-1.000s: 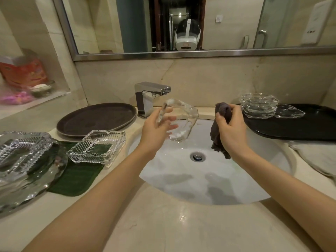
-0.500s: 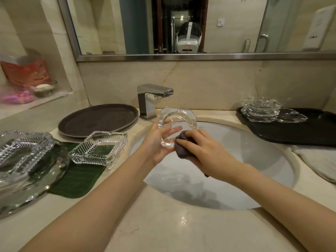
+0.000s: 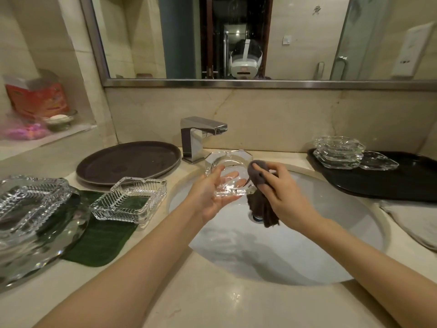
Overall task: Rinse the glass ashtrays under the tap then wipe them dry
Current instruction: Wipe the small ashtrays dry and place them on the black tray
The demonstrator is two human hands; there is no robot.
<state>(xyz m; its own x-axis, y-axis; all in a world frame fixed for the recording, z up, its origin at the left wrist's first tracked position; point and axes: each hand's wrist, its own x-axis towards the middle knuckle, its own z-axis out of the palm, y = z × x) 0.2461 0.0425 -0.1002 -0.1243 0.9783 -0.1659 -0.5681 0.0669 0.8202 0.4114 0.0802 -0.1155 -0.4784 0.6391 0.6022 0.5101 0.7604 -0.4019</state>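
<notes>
Glass ashtray (image 3: 229, 172), the octagonal one, is up in the air over the sink (image 3: 331, 233), just in front of the tap (image 3: 201, 136), tilted with its bowl facing the person. Left hand (image 3: 210, 195) cradles it from underneath, fingers curled up behind the glass (you can see them through it), so that grip is only a loose cup, not a clamp. Right hand (image 3: 279, 195) has its grip pinched on a dark grey cloth (image 3: 259, 183), pressing a wad of it against the ashtray's right rim while the rest dangles toward the drain. No water running that I can see, so I'd say this is the drying step. Main risk imo: wet glass is slick, and pushing sideways with the cloth could slide it out of that open palm into the basin and chip it. More are waiting: a ribbed square ashtray (image 3: 130, 201) on the bench to the left, a stack of ashtrays (image 3: 339, 153) on the black tray (image 3: 390, 185) to the right.
</notes>
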